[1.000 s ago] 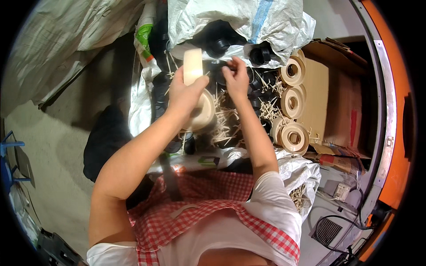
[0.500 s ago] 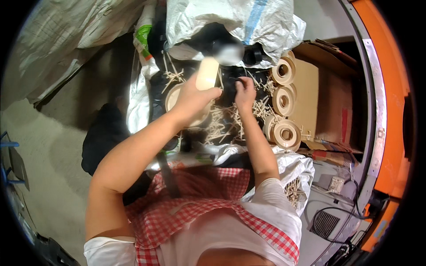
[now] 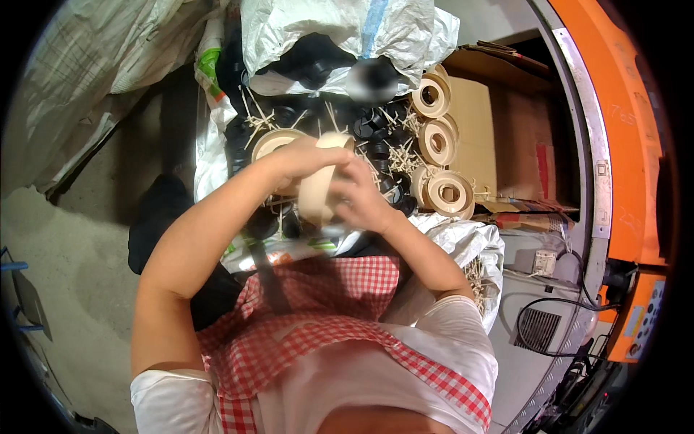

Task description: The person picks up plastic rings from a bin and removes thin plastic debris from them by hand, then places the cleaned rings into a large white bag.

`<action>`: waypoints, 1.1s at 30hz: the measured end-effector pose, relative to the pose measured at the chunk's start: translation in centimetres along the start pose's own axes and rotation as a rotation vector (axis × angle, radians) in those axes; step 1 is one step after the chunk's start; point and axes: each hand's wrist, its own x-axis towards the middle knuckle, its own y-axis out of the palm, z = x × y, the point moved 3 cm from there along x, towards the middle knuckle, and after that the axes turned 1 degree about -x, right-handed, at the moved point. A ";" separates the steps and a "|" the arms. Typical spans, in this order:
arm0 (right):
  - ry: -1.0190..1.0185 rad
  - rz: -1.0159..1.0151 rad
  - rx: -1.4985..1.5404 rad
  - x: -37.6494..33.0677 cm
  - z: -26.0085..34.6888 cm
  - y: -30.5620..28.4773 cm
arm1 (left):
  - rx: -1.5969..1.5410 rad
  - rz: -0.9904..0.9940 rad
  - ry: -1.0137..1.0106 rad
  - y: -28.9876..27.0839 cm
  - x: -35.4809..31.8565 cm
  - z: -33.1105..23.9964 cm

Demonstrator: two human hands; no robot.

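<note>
A beige plastic ring-shaped part (image 3: 315, 197) stands tilted on edge in front of me, blurred by motion. My left hand (image 3: 307, 158) grips it by its upper edge. At the part's right side, my right hand (image 3: 365, 197) has its fingers bent in against the opening. What those fingers hold, if anything, is hidden. Below both hands lie many small black plastic parts (image 3: 372, 123) mixed with thin beige sticks (image 3: 405, 160). Another round beige part (image 3: 271, 142) rests among them, partly covered by my left hand.
Several beige ring parts (image 3: 450, 194) are lined up along the right side, beside an open cardboard box (image 3: 473, 137). A white woven sack (image 3: 311, 22) with black parts lies at the far side. An orange machine frame (image 3: 614, 145) and a grey cabinet (image 3: 531, 296) stand at the right.
My left hand has brought the beige part nearer and turned it on edge. My right hand has moved left from the black parts to the beige part. The whole view has shifted slightly.
</note>
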 end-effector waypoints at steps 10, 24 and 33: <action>0.912 -0.156 1.053 -1.5 -1.7 3.4 | 0.257 -0.181 0.380 0.2 1.1 1.9; 1.222 -0.006 1.467 -3.4 -4.4 4.7 | 0.335 -0.254 0.327 -0.5 2.7 3.7; 1.187 0.220 -0.866 -26.5 -19.7 -6.5 | 0.021 -0.643 0.125 -10.6 2.8 8.5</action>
